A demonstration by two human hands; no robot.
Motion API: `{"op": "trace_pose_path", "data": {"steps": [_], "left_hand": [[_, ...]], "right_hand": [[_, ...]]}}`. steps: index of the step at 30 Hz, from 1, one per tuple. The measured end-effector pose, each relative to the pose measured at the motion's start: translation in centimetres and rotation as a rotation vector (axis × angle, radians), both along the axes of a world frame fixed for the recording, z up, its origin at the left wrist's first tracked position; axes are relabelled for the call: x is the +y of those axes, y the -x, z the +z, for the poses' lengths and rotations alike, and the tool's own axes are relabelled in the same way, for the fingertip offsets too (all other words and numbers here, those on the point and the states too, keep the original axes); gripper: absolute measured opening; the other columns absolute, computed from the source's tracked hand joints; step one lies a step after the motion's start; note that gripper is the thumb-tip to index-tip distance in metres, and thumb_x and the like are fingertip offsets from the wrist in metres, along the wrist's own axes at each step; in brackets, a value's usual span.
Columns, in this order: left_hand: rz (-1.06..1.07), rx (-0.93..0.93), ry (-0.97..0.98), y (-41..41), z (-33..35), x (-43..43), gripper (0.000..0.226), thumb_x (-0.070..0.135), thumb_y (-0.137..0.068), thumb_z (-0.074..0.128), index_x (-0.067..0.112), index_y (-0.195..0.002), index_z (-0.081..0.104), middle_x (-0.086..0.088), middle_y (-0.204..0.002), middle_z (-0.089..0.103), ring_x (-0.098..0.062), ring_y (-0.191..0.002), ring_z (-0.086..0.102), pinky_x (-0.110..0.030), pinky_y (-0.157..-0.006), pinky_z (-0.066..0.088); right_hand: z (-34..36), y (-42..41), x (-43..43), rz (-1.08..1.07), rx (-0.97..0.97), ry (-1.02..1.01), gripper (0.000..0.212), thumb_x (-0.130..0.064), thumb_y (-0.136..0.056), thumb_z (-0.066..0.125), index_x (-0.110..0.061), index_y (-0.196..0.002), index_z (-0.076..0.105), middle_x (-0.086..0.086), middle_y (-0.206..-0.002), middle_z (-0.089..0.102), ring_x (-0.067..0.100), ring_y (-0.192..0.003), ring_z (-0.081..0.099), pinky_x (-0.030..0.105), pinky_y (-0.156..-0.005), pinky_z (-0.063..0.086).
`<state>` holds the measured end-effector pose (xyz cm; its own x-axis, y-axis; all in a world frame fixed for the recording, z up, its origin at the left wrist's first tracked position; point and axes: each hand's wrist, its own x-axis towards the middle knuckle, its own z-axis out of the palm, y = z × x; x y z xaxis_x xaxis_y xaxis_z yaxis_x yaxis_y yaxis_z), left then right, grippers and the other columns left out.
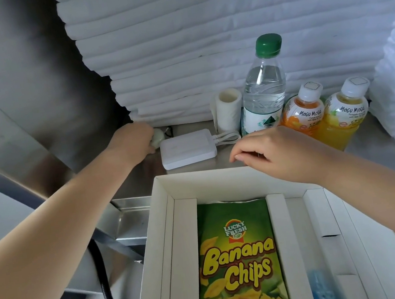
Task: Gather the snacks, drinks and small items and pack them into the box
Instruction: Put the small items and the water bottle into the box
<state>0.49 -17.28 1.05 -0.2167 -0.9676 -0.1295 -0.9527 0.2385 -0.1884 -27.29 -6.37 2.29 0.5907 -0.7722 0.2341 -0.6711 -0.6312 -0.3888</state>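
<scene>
The left hand [133,140] reaches to the back of the counter [377,149], its grip closed on a small pale-green item [157,139] just left of the white power bank [187,149]. The right hand [278,153] hovers over the far rim of the box [169,231], its grip loose and holding nothing. A banana chips bag [237,259] lies in the box's middle compartment. A paper roll [229,112], a water bottle [263,87], an orange juice bottle [302,113] and a yellow juice bottle [346,118] stand behind the box, against stacked white towels [198,32].
</scene>
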Motion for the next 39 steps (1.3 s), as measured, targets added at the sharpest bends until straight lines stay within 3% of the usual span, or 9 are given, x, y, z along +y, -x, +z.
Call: {"op": "trace_pose_path", "data": {"steps": [5, 11, 18, 21, 24, 27, 30, 35, 39], "left_hand": [[0.006, 0.27, 0.147, -1.0, -2.8, 0.9, 0.04, 0.018, -0.084, 0.066, 0.001, -0.114, 0.045, -0.019, -0.112, 0.052, -0.033, -0.099, 0.051, -0.042, -0.078, 0.044], [-0.025, 0.221, 0.427, -1.3, -1.2, 2.4, 0.054, 0.021, -0.077, 0.073, -0.003, -0.118, 0.047, -0.021, -0.115, 0.047, -0.035, -0.105, 0.041, -0.035, -0.091, 0.032], [-0.238, 0.404, 0.667, 2.3, 4.3, 9.6, 0.054, 0.016, -0.065, 0.078, -0.003, -0.111, 0.057, -0.021, -0.106, 0.054, -0.039, -0.095, 0.051, -0.039, -0.085, 0.043], [-0.305, 0.435, 0.595, 4.2, 4.6, 13.3, 0.055, 0.022, -0.064, 0.078, -0.001, -0.11, 0.057, -0.016, -0.103, 0.054, -0.032, -0.09, 0.053, -0.029, -0.087, 0.038], [-0.353, 0.49, 0.462, 5.7, 4.4, 16.2, 0.054, 0.026, -0.067, 0.075, 0.002, -0.112, 0.057, -0.012, -0.104, 0.053, -0.026, -0.084, 0.056, -0.017, -0.082, 0.034], [-0.396, 0.489, 0.361, 6.7, 3.9, 18.0, 0.052, 0.032, -0.069, 0.07, 0.002, -0.11, 0.058, -0.011, -0.102, 0.054, -0.024, -0.079, 0.058, -0.019, -0.072, 0.042], [-0.402, 0.469, 0.292, 7.3, 3.5, 19.0, 0.055, 0.038, -0.067, 0.069, 0.004, -0.11, 0.058, -0.008, -0.102, 0.055, -0.022, -0.074, 0.058, -0.024, -0.061, 0.046], [-0.432, 0.482, 0.229, 8.3, 2.5, 19.8, 0.06, 0.039, -0.062, 0.078, 0.005, -0.107, 0.057, -0.008, -0.099, 0.054, -0.018, -0.066, 0.054, -0.019, -0.053, 0.041], [-0.436, 0.522, 0.104, 9.8, 0.7, 20.1, 0.077, 0.057, -0.069, 0.07, 0.02, -0.127, 0.036, 0.003, -0.116, 0.037, -0.008, -0.086, 0.044, -0.011, -0.07, 0.03]], "right_hand": [[0.1, -0.1, 0.1, 0.0, 0.017, 0.004, 0.019, -0.022, -0.095, 0.049, -0.02, -0.099, 0.068, -0.02, -0.084, 0.06, -0.003, -0.075, 0.056, 0.01, -0.067, 0.042], [0.3, 0.0, 0.3, 0.001, 0.01, 0.027, 0.016, -0.02, -0.094, 0.053, -0.02, -0.098, 0.068, -0.019, -0.085, 0.063, -0.009, -0.073, 0.054, 0.006, -0.067, 0.039], [0.5, -0.1, 0.6, -0.036, -0.104, 0.018, 0.031, -0.034, -0.089, 0.05, -0.022, -0.115, 0.061, -0.019, -0.091, 0.058, -0.001, -0.083, 0.058, 0.012, -0.068, 0.047], [0.7, -0.1, 1.2, -0.037, -0.201, -0.024, 0.039, -0.032, -0.088, 0.058, -0.021, -0.125, 0.052, -0.023, -0.101, 0.055, -0.01, -0.092, 0.055, 0.002, -0.071, 0.042], [1.2, 0.0, 2.0, -0.019, -0.249, -0.133, 0.047, -0.036, -0.086, 0.06, -0.026, -0.13, 0.047, -0.022, -0.113, 0.056, -0.009, -0.099, 0.056, 0.008, -0.079, 0.047], [1.4, 0.7, 2.9, 0.031, -0.198, -0.275, 0.035, -0.031, -0.086, 0.063, -0.028, -0.121, 0.056, -0.019, -0.114, 0.061, -0.008, -0.106, 0.055, 0.01, -0.09, 0.044], [1.8, 1.7, 3.8, 0.057, -0.095, -0.217, 0.028, -0.035, -0.084, 0.063, -0.029, -0.111, 0.062, -0.021, -0.113, 0.059, -0.007, -0.109, 0.051, 0.01, -0.094, 0.037], [2.5, 3.2, 5.6, 0.039, 0.051, -0.134, 0.024, -0.047, -0.08, 0.057, -0.032, -0.097, 0.064, -0.022, -0.089, 0.059, -0.009, -0.09, 0.051, 0.005, -0.076, 0.037], [2.8, 4.3, 6.2, -0.005, 0.175, -0.279, 0.013, -0.036, -0.08, 0.069, -0.038, -0.093, 0.068, -0.023, -0.078, 0.063, -0.013, -0.078, 0.055, 0.008, -0.068, 0.042]]}}
